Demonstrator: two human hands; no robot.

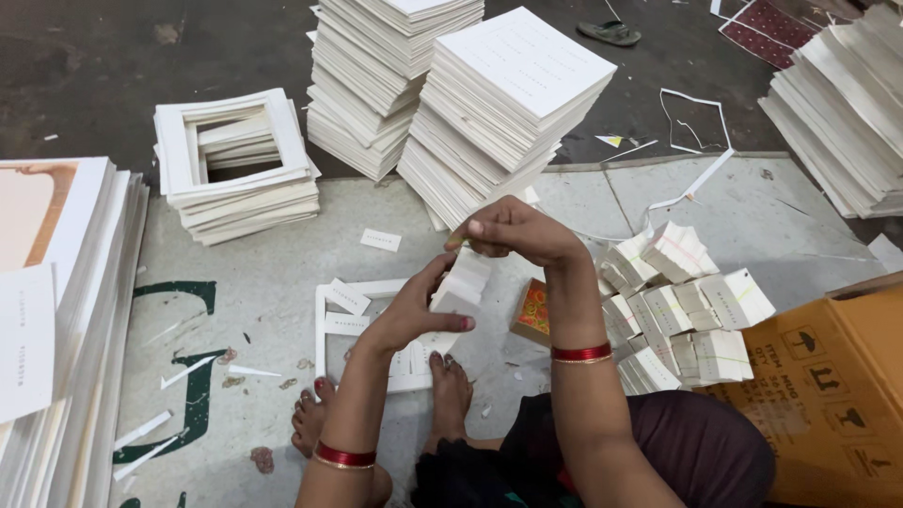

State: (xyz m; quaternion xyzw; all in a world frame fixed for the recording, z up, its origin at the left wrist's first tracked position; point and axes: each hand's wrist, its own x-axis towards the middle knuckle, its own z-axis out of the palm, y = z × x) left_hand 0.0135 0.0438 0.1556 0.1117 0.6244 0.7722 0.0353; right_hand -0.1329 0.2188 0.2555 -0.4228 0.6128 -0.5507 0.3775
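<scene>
Small card stack [461,282] seemingly upright, left hand [419,310] gripping

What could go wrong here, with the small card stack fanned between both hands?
1. The card stack is fanned between the left hand and right hand; cards could slip out and scatter among the loose ones on the floor.
2. The leaning tall stack right behind the hands might topple if bumped.
</scene>
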